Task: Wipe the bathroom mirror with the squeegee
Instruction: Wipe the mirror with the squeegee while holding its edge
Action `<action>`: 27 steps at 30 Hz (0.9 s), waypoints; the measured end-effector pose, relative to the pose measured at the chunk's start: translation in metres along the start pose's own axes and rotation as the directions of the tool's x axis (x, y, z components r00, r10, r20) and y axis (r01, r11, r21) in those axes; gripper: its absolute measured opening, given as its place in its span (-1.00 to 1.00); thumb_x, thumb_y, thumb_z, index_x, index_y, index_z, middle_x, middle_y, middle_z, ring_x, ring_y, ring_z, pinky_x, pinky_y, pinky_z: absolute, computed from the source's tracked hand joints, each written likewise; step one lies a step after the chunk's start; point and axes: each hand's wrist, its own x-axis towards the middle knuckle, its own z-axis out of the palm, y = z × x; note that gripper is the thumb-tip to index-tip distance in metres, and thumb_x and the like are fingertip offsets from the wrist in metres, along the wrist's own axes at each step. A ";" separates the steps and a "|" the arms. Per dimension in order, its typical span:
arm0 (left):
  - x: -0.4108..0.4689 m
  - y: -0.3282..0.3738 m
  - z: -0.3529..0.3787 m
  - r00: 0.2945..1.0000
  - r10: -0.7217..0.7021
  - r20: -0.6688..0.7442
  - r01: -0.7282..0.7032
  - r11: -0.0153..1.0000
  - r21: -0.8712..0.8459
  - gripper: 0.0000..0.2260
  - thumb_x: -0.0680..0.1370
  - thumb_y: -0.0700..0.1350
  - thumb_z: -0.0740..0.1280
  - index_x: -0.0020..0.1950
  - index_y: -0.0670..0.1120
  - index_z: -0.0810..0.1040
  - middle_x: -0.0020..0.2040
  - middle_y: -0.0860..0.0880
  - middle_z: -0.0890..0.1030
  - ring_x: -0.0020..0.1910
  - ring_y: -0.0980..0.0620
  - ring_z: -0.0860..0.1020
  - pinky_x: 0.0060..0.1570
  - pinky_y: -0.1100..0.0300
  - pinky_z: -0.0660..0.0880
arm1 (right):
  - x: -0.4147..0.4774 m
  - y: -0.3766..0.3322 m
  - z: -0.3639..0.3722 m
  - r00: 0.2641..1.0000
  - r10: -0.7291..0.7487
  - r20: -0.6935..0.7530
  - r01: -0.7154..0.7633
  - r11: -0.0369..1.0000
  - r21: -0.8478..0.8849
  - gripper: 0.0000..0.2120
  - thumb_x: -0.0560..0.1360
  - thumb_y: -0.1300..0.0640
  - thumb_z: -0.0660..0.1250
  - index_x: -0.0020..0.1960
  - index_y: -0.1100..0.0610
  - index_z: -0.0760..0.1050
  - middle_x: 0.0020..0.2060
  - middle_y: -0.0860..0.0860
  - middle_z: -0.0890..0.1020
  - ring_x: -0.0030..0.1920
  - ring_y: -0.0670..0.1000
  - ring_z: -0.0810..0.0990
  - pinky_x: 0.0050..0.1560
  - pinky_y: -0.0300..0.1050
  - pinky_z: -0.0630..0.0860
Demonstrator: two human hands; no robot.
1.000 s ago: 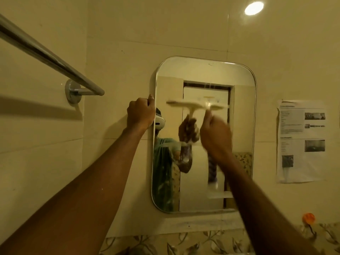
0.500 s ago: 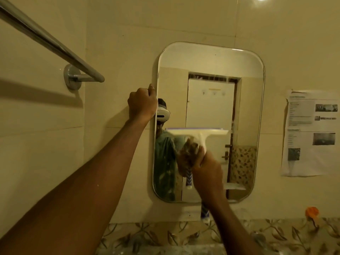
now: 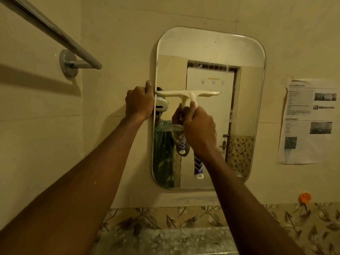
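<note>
Head view: right hand [image 3: 199, 129] hides squeegee [image 3: 187, 93] handle's middle.

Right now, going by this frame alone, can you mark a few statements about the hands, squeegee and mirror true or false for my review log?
1. The right hand grips the squeegee by its handle. True.
2. The left hand lies flat on the middle of the mirror. False: its fingers curl round the mirror's left edge.
3. The squeegee's blade lies roughly level across the left part of the mirror. True.
4. The printed sheet hangs to the left of the mirror. False: it hangs to the right of it.
</note>
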 end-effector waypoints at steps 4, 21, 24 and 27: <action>0.002 -0.002 -0.001 0.999 -0.023 0.035 0.025 0.998 -0.057 -0.46 0.66 0.08 0.00 -0.39 -0.17 0.45 -0.46 -0.05 0.48 -0.45 0.07 0.46 -0.40 0.28 0.34 | -0.074 0.026 0.024 0.990 0.099 0.101 -0.093 0.994 -0.064 -0.75 0.66 -0.08 0.12 -0.03 0.03 0.47 -0.35 -0.05 0.60 -0.43 -0.15 0.60 -0.49 -0.23 0.59; -0.017 -0.010 0.005 0.999 -0.041 0.027 0.042 0.998 -0.051 -0.53 0.63 0.09 0.06 -0.35 -0.13 0.46 -0.32 -0.10 0.52 -0.11 -0.04 0.43 -0.17 0.12 0.30 | -0.043 0.046 -0.022 0.992 0.109 -0.069 -0.114 0.991 -0.067 -0.60 0.63 -0.19 -0.06 -0.28 -0.09 0.33 -0.46 -0.12 0.48 -0.39 -0.37 0.52 -0.56 -0.50 0.33; -0.018 -0.012 0.006 0.999 -0.034 0.023 0.035 0.997 -0.072 -0.50 0.63 0.10 0.05 -0.38 -0.14 0.47 -0.30 -0.21 0.60 -0.12 -0.15 0.50 -0.17 0.06 0.42 | -0.093 0.060 -0.010 0.988 0.142 -0.065 -0.145 0.988 -0.052 -0.52 0.55 -0.31 -0.14 -0.29 -0.07 0.36 -0.49 -0.12 0.47 -0.45 -0.28 0.51 -0.60 -0.46 0.31; -0.020 -0.009 0.005 1.000 -0.020 0.007 0.020 0.999 -0.028 -0.49 0.64 0.09 0.05 -0.36 -0.17 0.51 -0.26 -0.25 0.62 -0.18 -0.03 0.37 -0.23 0.13 0.25 | -0.126 0.063 -0.007 0.985 0.164 -0.045 -0.167 0.983 -0.079 -0.51 0.52 -0.32 -0.16 -0.29 -0.09 0.37 -0.49 -0.13 0.46 -0.52 -0.18 0.48 -0.57 -0.45 0.33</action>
